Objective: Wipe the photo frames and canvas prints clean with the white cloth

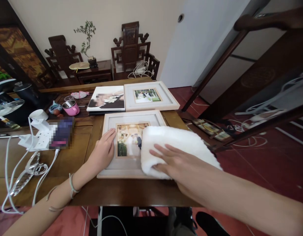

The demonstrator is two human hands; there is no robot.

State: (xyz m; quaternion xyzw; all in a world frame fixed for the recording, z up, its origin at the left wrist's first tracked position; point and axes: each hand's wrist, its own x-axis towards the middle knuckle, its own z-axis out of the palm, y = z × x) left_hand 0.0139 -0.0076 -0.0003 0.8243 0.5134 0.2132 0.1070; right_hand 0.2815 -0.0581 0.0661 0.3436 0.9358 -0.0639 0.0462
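A light wooden picture frame (109,123) with a wedding photo (128,142) lies flat near the table's front edge. My left hand (104,149) rests on the frame's left side, its fingers together and pointing up along the border. What is under its fingertips is the frame edge. My right hand (171,160) presses on a thick white fluffy cloth (180,141), fingers spread over it and thumb pushed into its fold. The cloth covers the right part of the frame and reaches past the table's right edge.
Behind are a second framed photo (166,95) and a white-edged album (107,98). At left stand a pink cup (70,107), a power strip (40,139) with white cables, a silver ornament (28,173) and a black kettle (25,93). Dark wooden furniture is at right.
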